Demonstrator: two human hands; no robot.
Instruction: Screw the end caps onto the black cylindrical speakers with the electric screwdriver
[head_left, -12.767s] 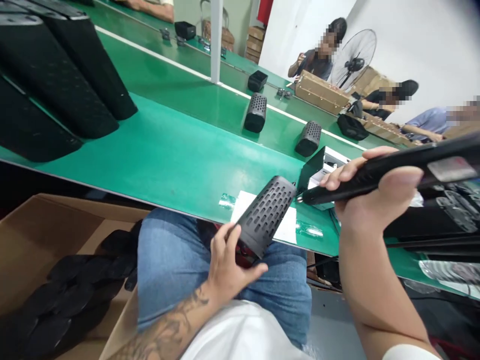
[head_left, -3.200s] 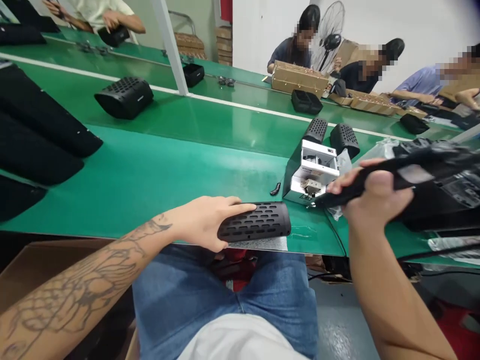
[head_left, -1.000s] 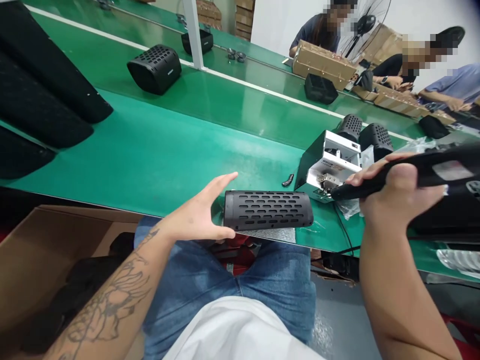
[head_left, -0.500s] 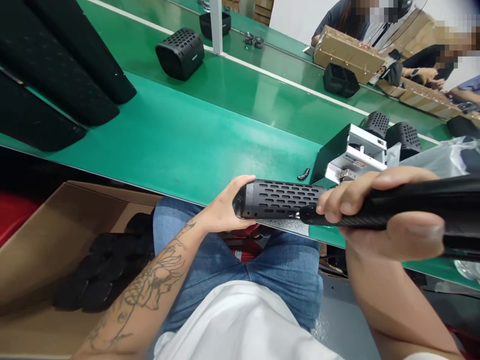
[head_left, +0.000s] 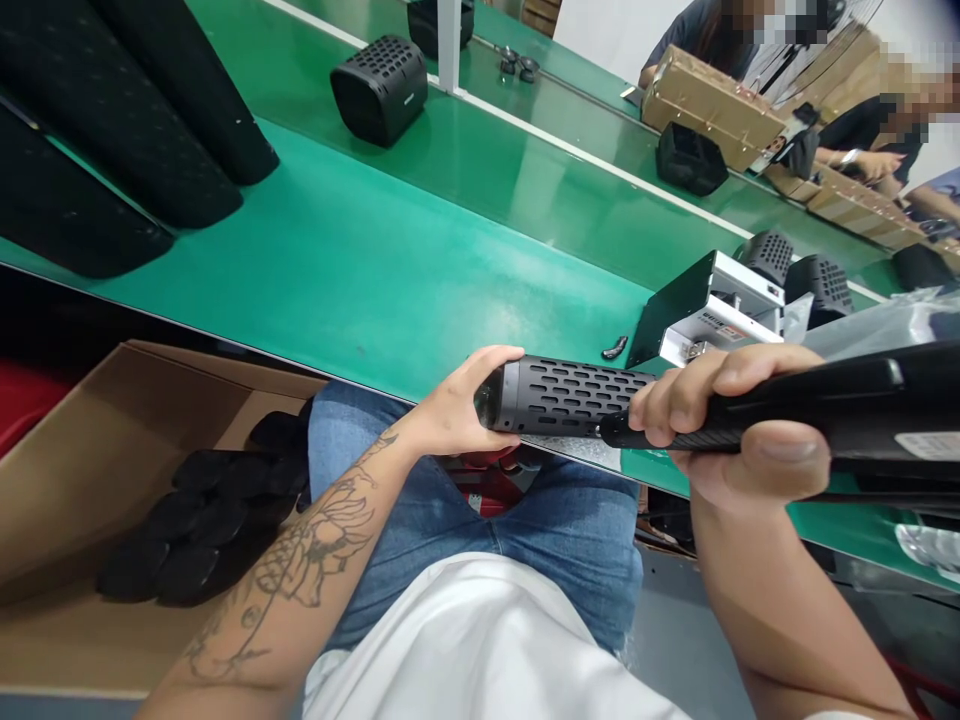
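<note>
1 perforated black speaker tube point(head_left: 577, 395) in hand.
Left hand point(head_left: 469, 400) closes around its end; right hand point(head_left: 739, 430) grips an electric screwdriver point(head_left: 825, 405), tip at the tube.

The slotted cylinder point(head_left: 577, 396) looks like black plastic, matt and a little rough, but its end is smooth and shiny. The electric screwdriver point(head_left: 817, 395) is also black plastic, more smooth, with a soft shine. The green bench top point(head_left: 360, 250) is very glossy. The cardboard box point(head_left: 90, 450) is matt brown paper, and the jeans point(head_left: 480, 530) are blue cotton cloth.
</note>
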